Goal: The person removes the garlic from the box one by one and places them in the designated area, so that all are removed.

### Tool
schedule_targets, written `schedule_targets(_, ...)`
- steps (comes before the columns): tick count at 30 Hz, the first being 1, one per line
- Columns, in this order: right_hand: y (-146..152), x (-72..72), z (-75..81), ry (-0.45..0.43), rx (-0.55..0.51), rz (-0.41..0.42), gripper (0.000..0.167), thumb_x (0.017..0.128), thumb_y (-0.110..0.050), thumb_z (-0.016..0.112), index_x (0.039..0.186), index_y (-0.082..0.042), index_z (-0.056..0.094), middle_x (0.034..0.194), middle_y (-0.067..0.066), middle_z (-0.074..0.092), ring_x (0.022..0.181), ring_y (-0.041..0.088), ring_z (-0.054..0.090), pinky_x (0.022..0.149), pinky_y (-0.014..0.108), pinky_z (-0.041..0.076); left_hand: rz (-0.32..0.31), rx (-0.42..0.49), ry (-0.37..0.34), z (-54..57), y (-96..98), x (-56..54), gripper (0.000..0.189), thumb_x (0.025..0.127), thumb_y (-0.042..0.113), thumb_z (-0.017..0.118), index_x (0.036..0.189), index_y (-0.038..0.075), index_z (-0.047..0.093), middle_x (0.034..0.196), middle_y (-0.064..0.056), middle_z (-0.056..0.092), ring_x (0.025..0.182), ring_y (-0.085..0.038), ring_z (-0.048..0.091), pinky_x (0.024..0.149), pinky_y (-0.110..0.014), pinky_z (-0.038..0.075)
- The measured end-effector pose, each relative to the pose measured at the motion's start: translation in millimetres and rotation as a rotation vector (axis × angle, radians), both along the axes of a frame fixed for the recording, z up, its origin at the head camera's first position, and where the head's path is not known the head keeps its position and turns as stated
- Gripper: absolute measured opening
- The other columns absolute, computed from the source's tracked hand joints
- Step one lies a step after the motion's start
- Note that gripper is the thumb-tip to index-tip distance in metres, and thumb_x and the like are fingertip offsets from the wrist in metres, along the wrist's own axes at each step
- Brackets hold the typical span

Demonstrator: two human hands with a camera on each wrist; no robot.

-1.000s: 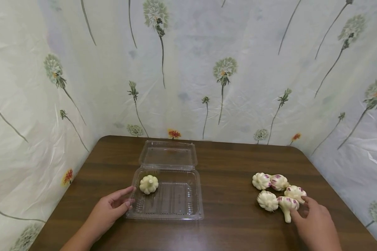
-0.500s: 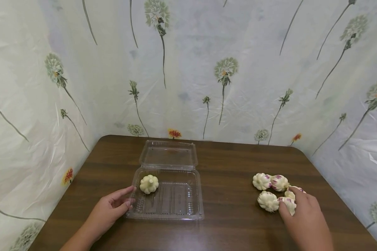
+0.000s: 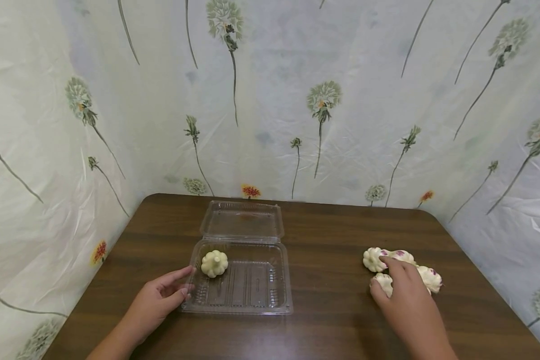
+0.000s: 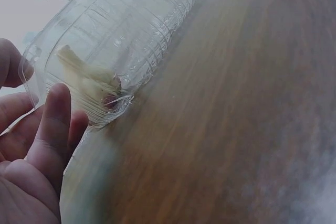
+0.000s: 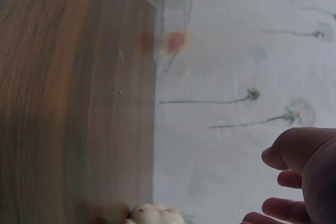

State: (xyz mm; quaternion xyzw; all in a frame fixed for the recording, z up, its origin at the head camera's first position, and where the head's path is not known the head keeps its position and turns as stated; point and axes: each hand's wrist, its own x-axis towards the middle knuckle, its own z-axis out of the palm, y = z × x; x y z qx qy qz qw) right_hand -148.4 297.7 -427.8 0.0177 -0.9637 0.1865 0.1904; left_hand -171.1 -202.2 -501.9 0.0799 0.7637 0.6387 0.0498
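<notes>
A clear plastic clamshell container [image 3: 276, 305] lies on the table with its lid [image 3: 242, 220] folded back. One pale garlic bulb [image 3: 214, 264] sits in its left back part, stem up. My left hand [image 3: 155, 302] rests with relaxed fingers against the container's left rim; in the left wrist view the thumb [image 4: 55, 106] stands before the plastic. On the right, my right hand [image 3: 409, 300] is over a cluster of purple-marked garlic bulbs [image 3: 431, 279]. Its thumb and fingers spread around the front-left bulb [image 3: 384, 283]; the right wrist view shows nothing between them. This hand hides part of the cluster.
The brown wooden table [image 3: 324, 280] has rounded back corners. A flower-printed sheet [image 3: 270, 100] hangs behind it and along both sides. Bare tabletop lies between the container and the garlic cluster.
My right hand has moved left and slightly away from me, from the front-right bulbs to over the front-left one. My left hand and the container have stayed in place.
</notes>
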Motion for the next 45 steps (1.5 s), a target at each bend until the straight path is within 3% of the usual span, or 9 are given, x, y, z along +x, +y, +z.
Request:
schedule_targets(5, -11.1, -8.5, 1.9, 0.022, 0.008, 0.061, 0.052, 0.093, -0.019, 0.076, 0.138, 0.001, 0.059, 0.131, 0.026, 0.059, 0.124, 0.044, 0.054, 0.098, 0.065, 0.048, 0.002, -0.002, -0.003, 0.1, 0.3, 0.2, 0.050, 0.100, 0.006, 0.069, 0.148, -0.001, 0.057, 0.152, -0.022, 0.055, 0.112, -0.010, 0.071, 0.086, -0.024, 0.061)
schedule_targets(12, -27.5, -15.5, 2.6, -0.117, -0.041, 0.112, 0.060, 0.095, -0.034, 0.079, 0.143, -0.004, 0.058, 0.128, 0.019, 0.061, 0.107, 0.032, 0.064, 0.086, 0.052, 0.058, -0.002, -0.001, 0.000, -0.3, 0.1, 0.1, 0.051, 0.100, 0.008, 0.070, 0.148, -0.001, 0.056, 0.152, -0.022, 0.055, 0.112, -0.009, 0.071, 0.086, -0.024, 0.061)
schedule_targets(21, -45.0, -21.9, 10.5, -0.200, -0.128, 0.143, 0.070, 0.097, -0.053, 0.072, 0.150, -0.012, 0.053, 0.133, 0.015, 0.060, 0.114, 0.035, 0.067, 0.091, 0.054, 0.059, -0.004, -0.013, -0.008, -0.4, -0.8, -1.5, 0.051, 0.100, 0.011, 0.070, 0.149, 0.003, 0.057, 0.152, -0.020, 0.056, 0.113, -0.009, 0.071, 0.084, -0.025, 0.061)
schedule_targets(27, -58.3, -25.2, 16.9, -0.245, -0.163, 0.188, 0.081, 0.092, -0.067, 0.069, 0.151, -0.015, 0.052, 0.136, 0.013, 0.059, 0.118, 0.036, 0.066, 0.093, 0.053, 0.059, -0.004, -0.002, -0.010, -1.5, -1.6, -1.5, 0.051, 0.100, 0.010, 0.070, 0.149, 0.002, 0.057, 0.153, -0.021, 0.055, 0.114, -0.009, 0.071, 0.086, -0.024, 0.060)
schedule_targets(36, -77.4, -30.9, 22.2, -0.264, -0.185, 0.261, 0.077, 0.090, -0.066, 0.071, 0.151, -0.023, 0.053, 0.139, 0.008, 0.059, 0.118, 0.034, 0.068, 0.093, 0.051, 0.060, -0.008, 0.001, -0.002, -2.0, -1.4, -1.1, 0.051, 0.100, 0.009, 0.070, 0.149, 0.001, 0.056, 0.154, -0.021, 0.054, 0.114, -0.008, 0.070, 0.088, -0.023, 0.060)
schedule_targets(45, -96.6, -39.8, 16.4, -0.303, -0.222, 0.330, 0.068, 0.091, -0.051, 0.079, 0.148, -0.022, 0.056, 0.140, 0.006, 0.059, 0.122, 0.034, 0.067, 0.098, 0.051, 0.058, -0.004, 0.000, 0.007, -3.0, -2.0, -2.3, 0.051, 0.100, 0.009, 0.070, 0.148, 0.001, 0.057, 0.153, -0.020, 0.055, 0.116, -0.013, 0.071, 0.089, -0.022, 0.060)
